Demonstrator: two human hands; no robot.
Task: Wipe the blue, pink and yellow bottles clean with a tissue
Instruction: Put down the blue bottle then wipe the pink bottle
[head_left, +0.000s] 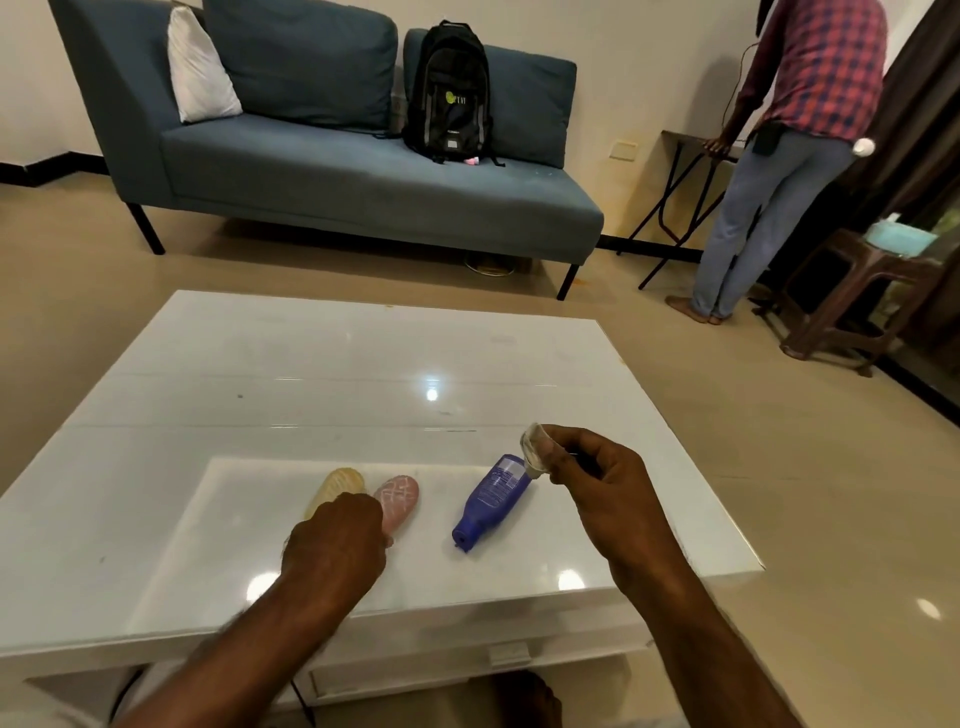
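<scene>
Three bottles lie on the white table (322, 374). The yellow bottle (340, 483) and the pink bottle (399, 499) lie side by side at the left, their near ends under my left hand (335, 545). That hand rests on them with fingers curled; which bottle it grips I cannot tell. The blue bottle (491, 499) lies alone to the right, cap toward me. Just beyond its far end, my right hand (597, 478) pinches a small crumpled tissue (535, 449), held slightly above the table.
A blue sofa (363, 171) with a black backpack (449, 93) stands behind the table. At the right, a person in a checked shirt (779, 156) stands by a folding table, with a brown stool (852, 291) nearby.
</scene>
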